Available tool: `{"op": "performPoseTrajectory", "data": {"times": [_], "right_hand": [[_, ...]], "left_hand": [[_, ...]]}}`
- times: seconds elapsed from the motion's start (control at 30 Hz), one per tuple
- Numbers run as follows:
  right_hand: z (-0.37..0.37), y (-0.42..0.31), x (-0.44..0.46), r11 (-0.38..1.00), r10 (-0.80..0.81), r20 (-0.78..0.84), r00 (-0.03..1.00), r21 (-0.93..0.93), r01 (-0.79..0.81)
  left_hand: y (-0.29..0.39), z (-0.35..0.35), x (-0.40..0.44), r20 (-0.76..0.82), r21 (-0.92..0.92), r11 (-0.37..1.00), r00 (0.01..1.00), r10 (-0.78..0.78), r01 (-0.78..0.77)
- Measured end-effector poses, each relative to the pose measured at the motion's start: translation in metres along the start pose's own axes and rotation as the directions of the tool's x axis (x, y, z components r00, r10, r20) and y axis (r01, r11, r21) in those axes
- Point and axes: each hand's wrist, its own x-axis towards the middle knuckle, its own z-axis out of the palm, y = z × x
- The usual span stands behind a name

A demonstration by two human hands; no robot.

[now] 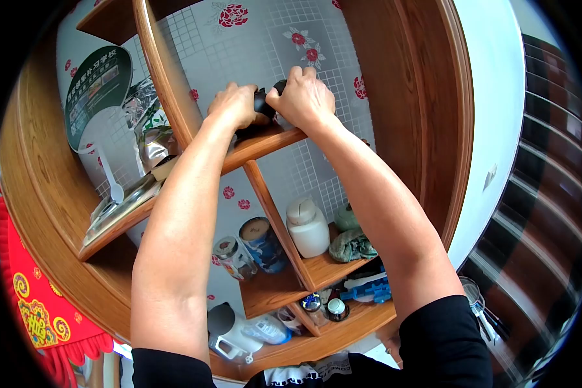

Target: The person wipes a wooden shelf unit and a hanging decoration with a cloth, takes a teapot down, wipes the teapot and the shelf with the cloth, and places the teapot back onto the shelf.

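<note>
Both arms reach up to an upper wooden shelf [265, 146]. My left hand [234, 105] has its fingers curled round the left side of a black object [262, 105], whose shape is mostly hidden. Just right of it, my right hand [304, 98] is closed with bent fingers over the object's right part. The two hands are close together, with the black object showing between them. Behind them is the cabinet's back panel with red flowers.
Left of the divider [165, 74] are a green round fan [99, 87] and silver packets [154, 145]. Below stand a white jar [307, 227], a blue can [263, 246], a glass jar [233, 258] and a white kettle [229, 333]. A red cloth [42, 297] hangs at the left.
</note>
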Motion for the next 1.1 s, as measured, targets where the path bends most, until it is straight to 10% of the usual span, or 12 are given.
{"op": "performPoseTrajectory", "data": {"times": [0.23,0.57,0.77,1.1], "right_hand": [[0.000,-0.001,-0.001,0.994,-0.101,-0.070,0.992,0.036,0.104],[-0.008,-0.005,-0.008,0.955,-0.146,0.085,0.986,0.272,0.118],[-0.024,-0.001,-0.012,0.940,-0.272,0.394,0.878,0.304,0.155],[-0.016,0.000,-0.018,0.902,-0.418,0.435,0.798,0.303,0.307]], "left_hand": [[-0.015,-0.043,-0.017,0.010,-0.009,0.966,0.966,0.257,-0.257],[-0.021,-0.032,-0.009,0.167,0.261,0.964,0.986,0.007,-0.051],[-0.027,-0.019,0.004,0.096,-0.037,0.995,0.991,-0.093,0.097],[-0.025,-0.018,-0.001,0.079,-0.260,0.965,0.996,0.049,-0.027]]}}
